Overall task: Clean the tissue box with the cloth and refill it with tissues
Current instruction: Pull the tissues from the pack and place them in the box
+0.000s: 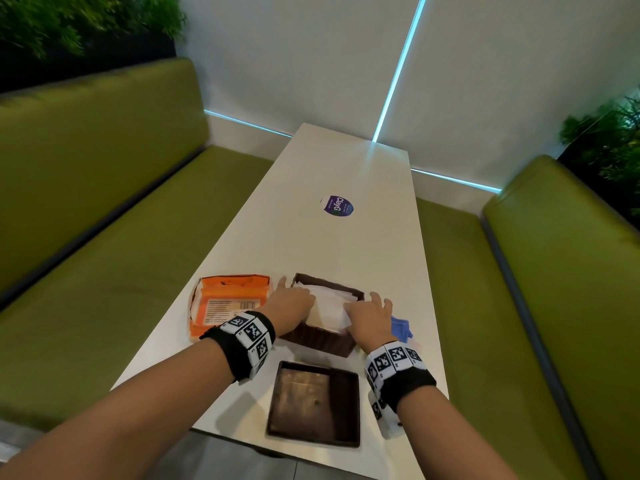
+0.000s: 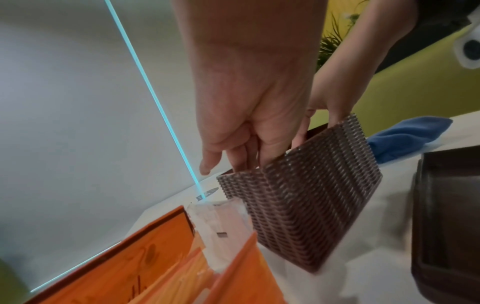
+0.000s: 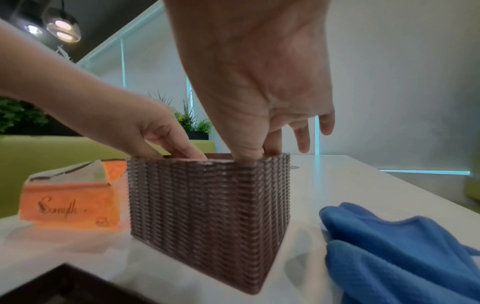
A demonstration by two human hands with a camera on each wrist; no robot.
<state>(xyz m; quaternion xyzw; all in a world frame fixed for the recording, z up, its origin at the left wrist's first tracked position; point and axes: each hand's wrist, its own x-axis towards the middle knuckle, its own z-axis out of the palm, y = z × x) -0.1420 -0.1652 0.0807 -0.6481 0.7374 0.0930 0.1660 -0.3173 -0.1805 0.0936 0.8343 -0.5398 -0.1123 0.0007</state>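
Observation:
The brown woven tissue box [image 1: 320,341] stands open on the white table [image 1: 346,161], with a stack of white tissues [image 1: 329,303] in it. My left hand [image 1: 291,299] reaches into the box's left side and my right hand [image 1: 367,317] into its right side, each holding an edge of the stack. In the right wrist view my right thumb and forefinger [image 3: 270,144] dip inside the box [image 3: 207,205] while the other fingers spread outside. The fingertips are hidden by the box wall [image 2: 298,205]. The blue cloth [image 1: 401,327] lies just right of the box.
The box's brown lid [image 1: 313,403] lies upside down near the table's front edge. An opened orange tissue pack [image 1: 228,303] sits left of the box. A round purple sticker [image 1: 337,206] marks the table's middle. Green benches [image 1: 104,220] flank both sides.

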